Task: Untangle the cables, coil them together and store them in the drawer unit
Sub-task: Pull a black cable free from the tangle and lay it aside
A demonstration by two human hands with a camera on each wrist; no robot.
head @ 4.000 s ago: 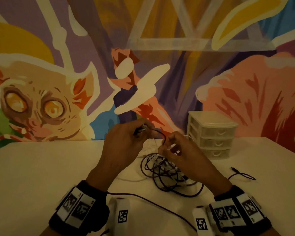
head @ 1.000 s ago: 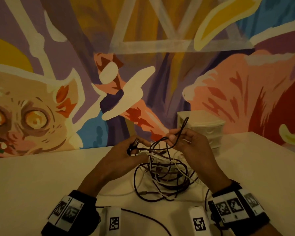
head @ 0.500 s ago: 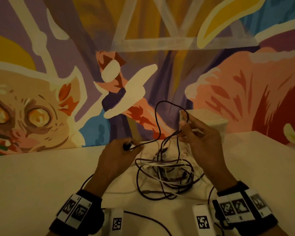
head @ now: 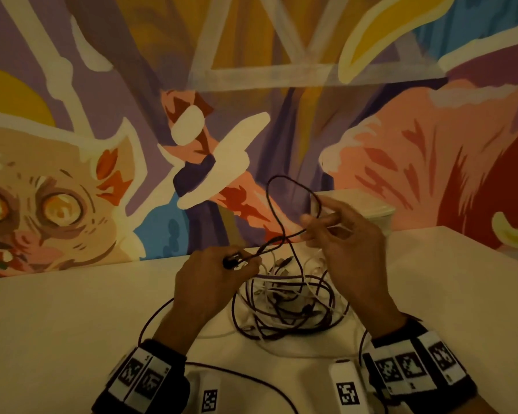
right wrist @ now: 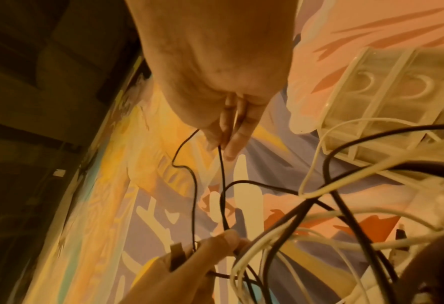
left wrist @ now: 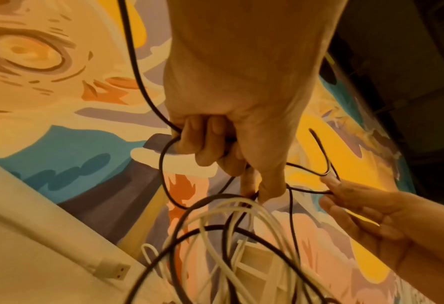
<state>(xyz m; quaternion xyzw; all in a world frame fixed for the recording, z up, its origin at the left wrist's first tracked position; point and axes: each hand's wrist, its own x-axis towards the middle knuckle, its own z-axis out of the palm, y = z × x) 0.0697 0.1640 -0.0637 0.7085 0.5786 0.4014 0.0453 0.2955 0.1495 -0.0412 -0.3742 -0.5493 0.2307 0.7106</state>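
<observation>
A tangle of black and white cables (head: 287, 300) lies on the white table (head: 72, 318) between my hands. My left hand (head: 237, 262) grips the plug end of a thin black cable (head: 281, 204) just above the pile. My right hand (head: 326, 222) pinches the same cable higher up, so a loop stands above both hands. In the left wrist view the left hand (left wrist: 228, 160) curls round the black cable (left wrist: 137, 61). The right wrist view shows the right hand (right wrist: 228, 139) pinching the black cable (right wrist: 222, 185). The white drawer unit (head: 368, 207) stands behind my right hand, partly hidden.
A painted mural wall (head: 251, 85) rises at the table's far edge. A white USB plug (left wrist: 112, 271) lies on the table at the pile's left. Black leads (head: 251, 377) from the wrist cameras run across the table near my wrists.
My right hand has lifted the black cable up and away from the pile, drawing out a tall loop. The left hand has stayed low on the plug end.
</observation>
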